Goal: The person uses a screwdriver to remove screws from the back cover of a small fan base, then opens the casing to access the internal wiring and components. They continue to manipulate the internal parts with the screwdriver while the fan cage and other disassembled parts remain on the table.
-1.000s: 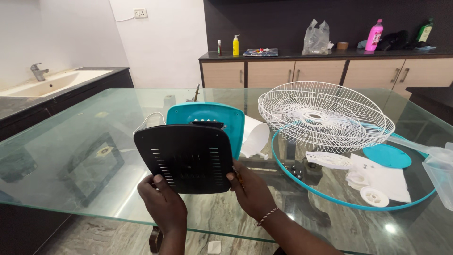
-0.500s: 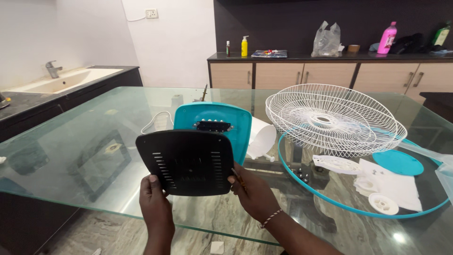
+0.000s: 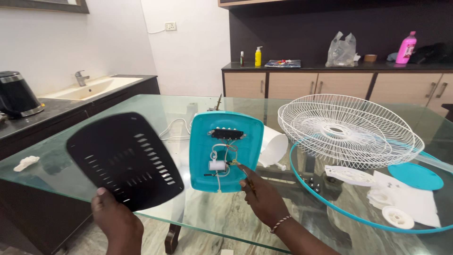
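My left hand (image 3: 115, 222) pinches the lower edge of a matte black slotted plastic cover (image 3: 123, 160), lifted at 9 o'clock over the glass tabletop (image 3: 71, 179). My right hand (image 3: 264, 198), grip loosely spread, touches the glossy teal fan base (image 3: 226, 151), its wiring showing. The white wire grille (image 3: 349, 130) lies at 2 o'clock; a pink bottle (image 3: 406, 47) stands far behind.

Single head-worn view, looking down and forward, close over glass table (image 3: 198, 101)

White wire fan grille (image 3: 348, 130), black kettle (image 3: 15, 94), pink bottle (image 3: 406, 47).
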